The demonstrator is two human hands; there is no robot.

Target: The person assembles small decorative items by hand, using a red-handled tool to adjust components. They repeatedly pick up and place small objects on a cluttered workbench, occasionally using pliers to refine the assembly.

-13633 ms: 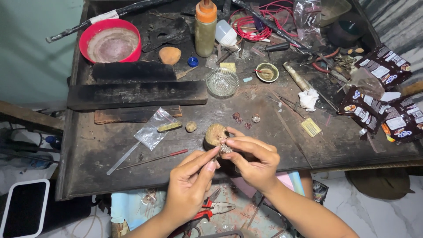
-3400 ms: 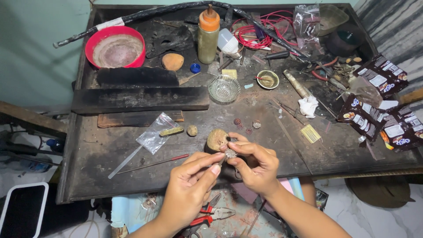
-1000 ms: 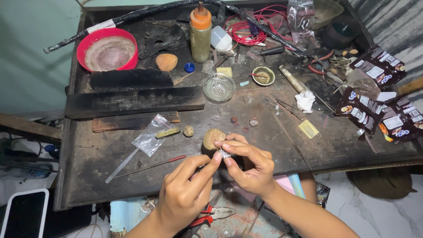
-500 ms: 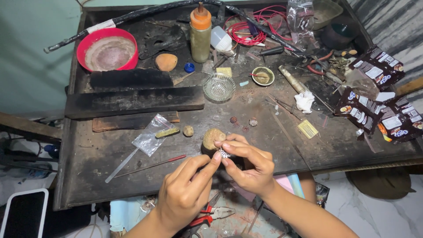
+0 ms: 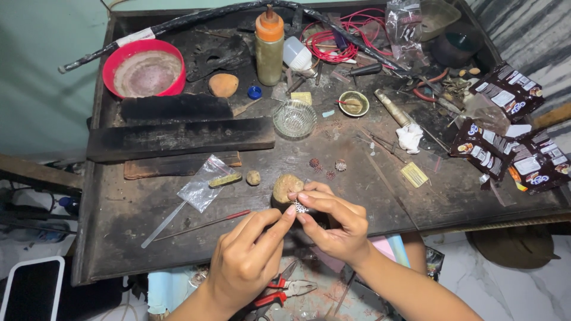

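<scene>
A tiny silvery beaded piece (image 5: 300,207) is pinched between the fingertips of both hands, just over the near edge of a dark, scorched workbench (image 5: 119,220). The left hand (image 5: 250,258) reaches up from below, its forefinger and thumb narrowed to a fine pinch on the piece. The right hand (image 5: 333,223) curls over it from the other side, fingers closed tight around the same piece, so the two sets of fingertips touch.

Just behind the piece, touching the right hand's fingers, sits a tan rounded lump (image 5: 285,185). Beyond the piece and slightly right lie several small spiky beads (image 5: 324,166) in a loose cluster. To the left of the piece lie a thin red-tipped rod (image 5: 202,224), a small pebble (image 5: 253,177) and a clear plastic bag (image 5: 205,183) with a short yellowish bar on it.

Further back from the piece stand a clear glass bowl (image 5: 294,117), a long blackened block (image 5: 178,137), an orange-capped bottle (image 5: 269,47) and a red bowl (image 5: 146,68). Far right of the piece are dark snack wrappers (image 5: 511,131). Below the piece, under the bench edge, red-handled pliers (image 5: 279,288) lie near the left wrist.
</scene>
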